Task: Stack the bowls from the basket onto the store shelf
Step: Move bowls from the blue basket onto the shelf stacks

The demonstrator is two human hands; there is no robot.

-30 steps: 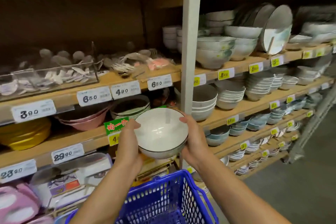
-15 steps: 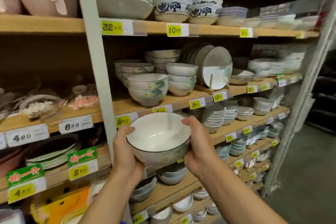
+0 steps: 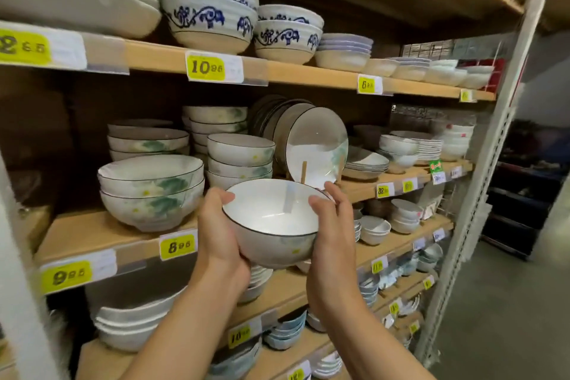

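Note:
I hold a white bowl (image 3: 273, 219) with a dark rim and a faint green pattern, upright, in front of the wooden shelf (image 3: 101, 234). My left hand (image 3: 220, 233) grips its left side with the thumb over the rim. My right hand (image 3: 331, 233) grips its right side the same way. Just behind the bowl on the shelf stands a stack of three matching bowls (image 3: 240, 157). To the left is a stack of two larger green-patterned bowls (image 3: 151, 190). The basket is out of view.
A row of dark-rimmed plates (image 3: 317, 145) stands on edge in a wooden rack right behind the held bowl. Blue-patterned bowls (image 3: 209, 14) fill the shelf above. Lower shelves hold small bowls (image 3: 374, 227). A white upright post (image 3: 493, 145) bounds the shelving on the right, beside an aisle floor.
Both hands have lifted the bowl from above the blue basket up to the middle shelf. The view has swung up and right, so the basket has dropped out of sight.

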